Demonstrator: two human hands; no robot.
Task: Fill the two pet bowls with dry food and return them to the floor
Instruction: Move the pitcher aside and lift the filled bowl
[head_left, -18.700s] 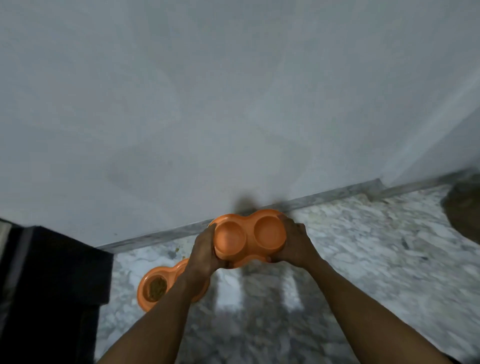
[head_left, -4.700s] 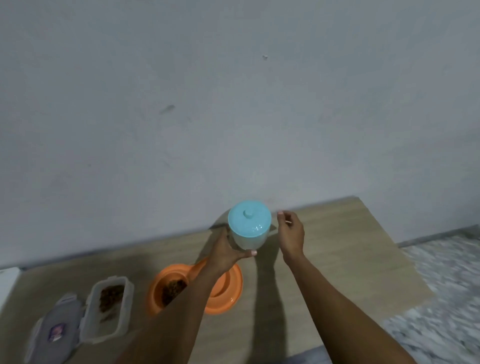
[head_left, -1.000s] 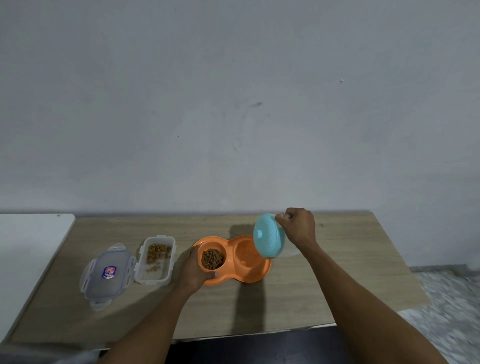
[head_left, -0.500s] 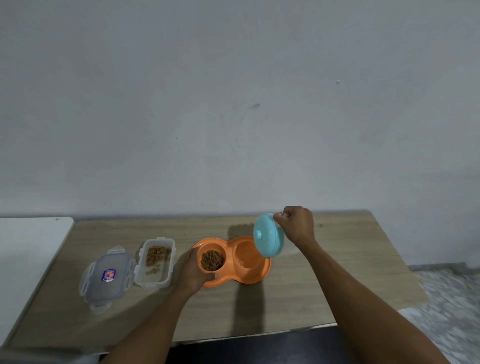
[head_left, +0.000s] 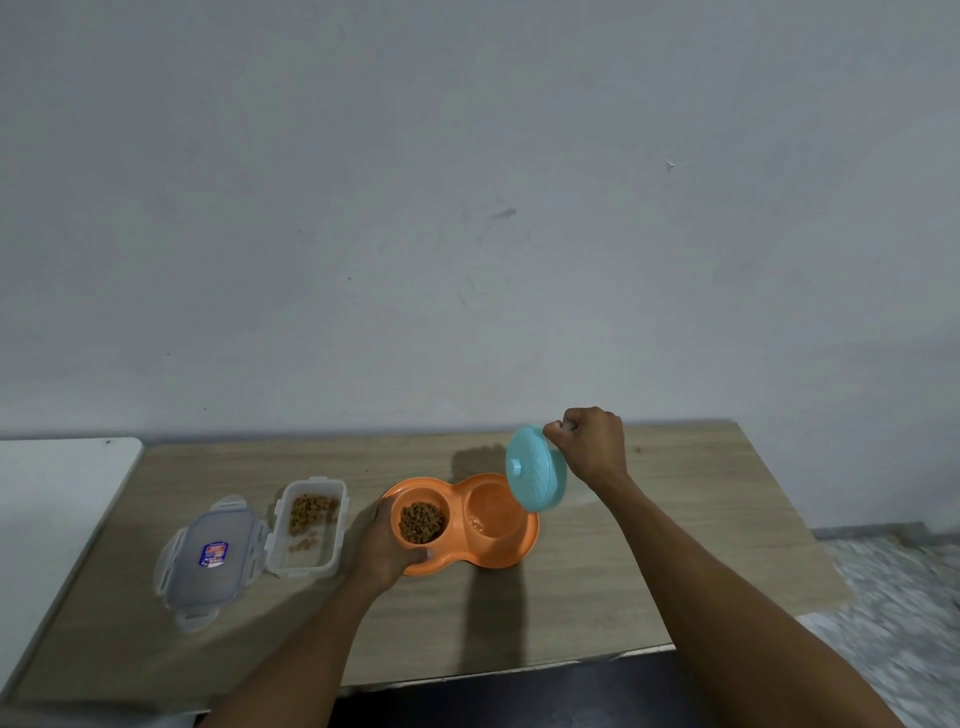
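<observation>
An orange double pet bowl (head_left: 525, 540) sits on the wooden table (head_left: 597, 587). Its left cup holds brown dry food (head_left: 422, 522); its right cup looks wet and holds no food. My left hand (head_left: 382, 553) grips the bowl's left end. My right hand (head_left: 589, 444) grips a clear jug with a turquoise lid (head_left: 535, 467), tipped on its side over the right cup.
A clear food container (head_left: 307, 527) with some dry food lies open left of the bowl, its lid (head_left: 208, 561) beside it. A white surface (head_left: 57, 493) adjoins the table's left end. Marble floor (head_left: 898, 613) shows at right. A grey wall stands behind.
Over the last second the tipped jug has stayed over the right cup and both hands have kept their hold; only the view has shifted slightly.
</observation>
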